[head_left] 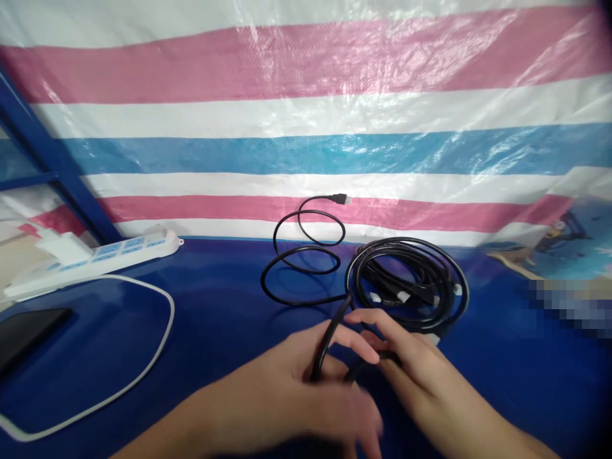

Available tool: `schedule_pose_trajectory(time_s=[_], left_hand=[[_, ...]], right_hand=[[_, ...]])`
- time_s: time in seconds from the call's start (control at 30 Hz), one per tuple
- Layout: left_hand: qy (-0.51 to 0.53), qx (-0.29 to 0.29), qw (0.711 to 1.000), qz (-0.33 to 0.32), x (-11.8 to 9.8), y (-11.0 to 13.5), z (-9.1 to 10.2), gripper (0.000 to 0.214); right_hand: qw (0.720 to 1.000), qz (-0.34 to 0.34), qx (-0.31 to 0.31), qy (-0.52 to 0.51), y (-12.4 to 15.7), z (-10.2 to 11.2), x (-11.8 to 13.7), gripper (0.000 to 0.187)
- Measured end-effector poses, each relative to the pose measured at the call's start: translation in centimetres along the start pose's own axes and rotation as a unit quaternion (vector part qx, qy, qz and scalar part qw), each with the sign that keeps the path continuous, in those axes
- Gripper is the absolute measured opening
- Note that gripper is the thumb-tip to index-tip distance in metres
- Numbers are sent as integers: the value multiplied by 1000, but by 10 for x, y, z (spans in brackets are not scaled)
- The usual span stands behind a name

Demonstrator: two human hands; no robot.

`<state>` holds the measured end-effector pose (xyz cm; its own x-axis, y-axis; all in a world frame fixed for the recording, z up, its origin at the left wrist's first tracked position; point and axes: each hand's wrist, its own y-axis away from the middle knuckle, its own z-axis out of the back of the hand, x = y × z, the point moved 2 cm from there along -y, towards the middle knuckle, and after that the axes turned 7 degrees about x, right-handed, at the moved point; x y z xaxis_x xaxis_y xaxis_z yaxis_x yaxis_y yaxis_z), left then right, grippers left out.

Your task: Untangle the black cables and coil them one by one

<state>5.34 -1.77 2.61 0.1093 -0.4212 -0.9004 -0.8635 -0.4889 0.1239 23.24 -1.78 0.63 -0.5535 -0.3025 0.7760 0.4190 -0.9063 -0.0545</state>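
Note:
A long black cable (306,255) lies on the blue tabletop (215,306), its loose end curling back to a plug (340,199) near the striped sheet. My left hand (296,382) is closed around a loop of this cable near the front edge. My right hand (421,376) meets it from the right, fingers pinched on the same loop. Just beyond my fingers sits a coiled bundle of black cables (408,280) with several white-tipped plugs inside the ring.
A white power strip (95,255) lies at the back left, and its white cord (157,306) sweeps across the left of the table. A dark flat object (29,328) sits at the left edge. A striped plastic sheet (306,115) hangs behind the table.

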Motion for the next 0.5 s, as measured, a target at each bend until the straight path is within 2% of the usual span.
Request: schedule_pose_trajectory(time_s=[0.07, 0.17, 0.27, 0.37, 0.43, 0.5], left_hand=[[-20, -41, 998, 51, 1, 0, -3, 45], [-56, -135, 987, 69, 2, -4, 1, 40], [-108, -245, 963, 38, 2, -7, 13, 26], [-177, -342, 922, -26, 0, -6, 26, 12], [-216, -392, 893, -52, -1, -4, 32, 13], [-240, -423, 872, -55, 1, -3, 37, 15]], right_hand=[[1000, -18, 8, 10, 0, -5, -2, 34], [998, -36, 14, -43, -2, -10, -3, 34], [978, -54, 33, -196, -6, -14, 1, 34], [934, -41, 49, -351, -8, -16, 7, 40], [920, -16, 54, -387, -8, -17, 10, 36], [939, -1, 61, -338, -5, -21, 10, 25]])
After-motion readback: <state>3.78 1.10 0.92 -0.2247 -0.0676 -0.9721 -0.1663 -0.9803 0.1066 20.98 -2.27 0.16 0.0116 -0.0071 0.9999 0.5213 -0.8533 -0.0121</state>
